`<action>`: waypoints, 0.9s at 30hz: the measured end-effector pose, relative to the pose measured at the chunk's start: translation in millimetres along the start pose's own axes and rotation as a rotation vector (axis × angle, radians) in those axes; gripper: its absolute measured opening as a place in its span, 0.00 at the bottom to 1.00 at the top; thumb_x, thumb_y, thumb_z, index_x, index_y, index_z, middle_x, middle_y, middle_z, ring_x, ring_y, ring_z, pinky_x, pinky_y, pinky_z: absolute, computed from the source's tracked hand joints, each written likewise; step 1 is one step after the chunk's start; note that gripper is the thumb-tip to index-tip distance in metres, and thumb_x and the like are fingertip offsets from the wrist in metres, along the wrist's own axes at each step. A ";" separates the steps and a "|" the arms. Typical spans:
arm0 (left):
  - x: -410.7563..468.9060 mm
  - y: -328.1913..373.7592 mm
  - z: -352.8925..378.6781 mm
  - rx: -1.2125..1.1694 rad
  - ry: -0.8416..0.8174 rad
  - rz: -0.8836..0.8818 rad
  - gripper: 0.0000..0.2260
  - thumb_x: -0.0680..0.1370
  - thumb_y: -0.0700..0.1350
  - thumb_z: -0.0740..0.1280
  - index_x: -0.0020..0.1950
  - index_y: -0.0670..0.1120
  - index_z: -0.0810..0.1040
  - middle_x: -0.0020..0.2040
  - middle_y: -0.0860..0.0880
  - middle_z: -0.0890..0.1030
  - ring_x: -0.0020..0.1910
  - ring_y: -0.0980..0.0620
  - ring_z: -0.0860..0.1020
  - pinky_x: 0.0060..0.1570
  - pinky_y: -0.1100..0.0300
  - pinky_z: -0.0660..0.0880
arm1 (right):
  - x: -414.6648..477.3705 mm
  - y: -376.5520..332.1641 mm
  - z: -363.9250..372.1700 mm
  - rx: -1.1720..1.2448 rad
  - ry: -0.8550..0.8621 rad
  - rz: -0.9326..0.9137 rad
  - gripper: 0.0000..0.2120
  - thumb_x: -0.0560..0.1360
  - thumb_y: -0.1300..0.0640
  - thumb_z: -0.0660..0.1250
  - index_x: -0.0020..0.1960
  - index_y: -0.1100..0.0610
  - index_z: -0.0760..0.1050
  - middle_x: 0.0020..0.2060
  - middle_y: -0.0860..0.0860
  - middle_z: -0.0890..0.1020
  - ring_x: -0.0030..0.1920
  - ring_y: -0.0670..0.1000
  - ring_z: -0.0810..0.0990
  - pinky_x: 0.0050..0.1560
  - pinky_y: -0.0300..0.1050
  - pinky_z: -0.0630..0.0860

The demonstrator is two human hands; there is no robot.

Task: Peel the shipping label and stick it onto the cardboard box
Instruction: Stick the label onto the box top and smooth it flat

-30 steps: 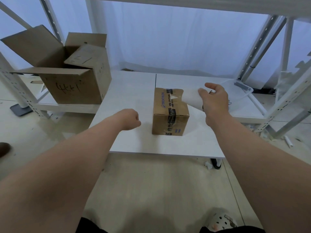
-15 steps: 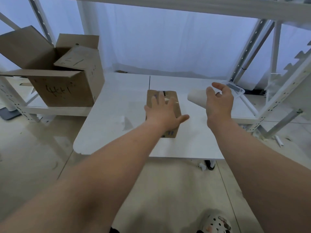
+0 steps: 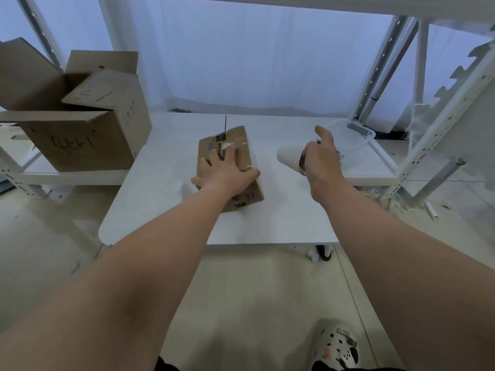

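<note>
While the flat, spread left hand (image 3: pixel 227 171) hid much of the small brown taped cardboard box (image 3: pixel 249 194), right hand (image 3: pixel 322 162) gripped a white paper cone (image 3: pixel 289 156), base concealed.

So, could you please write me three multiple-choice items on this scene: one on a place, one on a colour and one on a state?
1. Where is the small cardboard box?
A) on the white table
B) on a chair
C) in a drawer

2. What colour is the roll in the right hand?
A) black
B) white
C) red

3. What is the left hand doing?
A) holding the roll
B) hanging at the person's side
C) resting on the box

Answers:
1 A: the box sits on the tabletop.
2 B: the roll held beside the box is white.
3 C: its fingers lie spread over the box's top.
</note>
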State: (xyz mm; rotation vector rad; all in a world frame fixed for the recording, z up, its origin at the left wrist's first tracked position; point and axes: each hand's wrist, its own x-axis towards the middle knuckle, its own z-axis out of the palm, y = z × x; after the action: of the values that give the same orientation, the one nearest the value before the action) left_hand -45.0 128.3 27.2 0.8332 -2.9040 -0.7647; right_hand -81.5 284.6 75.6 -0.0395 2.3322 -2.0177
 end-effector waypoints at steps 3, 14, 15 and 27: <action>0.4 -24.0 -13.5 -0.301 -0.051 -0.037 0.37 0.69 0.64 0.61 0.74 0.63 0.49 0.72 0.48 0.56 0.69 0.39 0.56 0.64 0.42 0.64 | 0.2 -0.5 9.6 -0.087 0.004 -0.043 0.29 0.79 0.67 0.50 0.76 0.46 0.53 0.72 0.54 0.63 0.58 0.51 0.67 0.53 0.43 0.67; -34.7 -54.2 -21.9 -0.546 -0.331 -0.059 0.31 0.76 0.57 0.64 0.75 0.54 0.54 0.73 0.48 0.60 0.70 0.44 0.63 0.66 0.47 0.64 | -14.6 -3.3 31.7 -0.130 -0.166 -0.266 0.40 0.74 0.66 0.67 0.77 0.50 0.49 0.45 0.51 0.79 0.47 0.49 0.77 0.54 0.44 0.75; -35.5 -48.4 -27.1 -0.531 -0.239 -0.002 0.31 0.76 0.57 0.63 0.75 0.52 0.55 0.73 0.48 0.59 0.71 0.45 0.62 0.65 0.51 0.64 | -16.6 -4.6 34.2 -0.148 -0.175 -0.292 0.41 0.73 0.65 0.68 0.77 0.49 0.49 0.44 0.51 0.79 0.46 0.49 0.78 0.56 0.46 0.76; -31.4 -2.5 -42.9 -1.281 -0.234 0.044 0.16 0.72 0.47 0.73 0.53 0.41 0.72 0.52 0.41 0.80 0.50 0.43 0.80 0.51 0.58 0.76 | -26.2 -20.7 52.9 -0.134 -0.172 -0.499 0.33 0.76 0.70 0.58 0.75 0.48 0.55 0.44 0.49 0.81 0.43 0.44 0.78 0.44 0.25 0.72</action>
State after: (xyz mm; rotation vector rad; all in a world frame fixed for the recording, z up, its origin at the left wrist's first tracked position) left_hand -10.2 123.0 67.1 0.4781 -1.8066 -2.3409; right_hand -52.5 230.9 89.2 -0.8427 2.5184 -1.9277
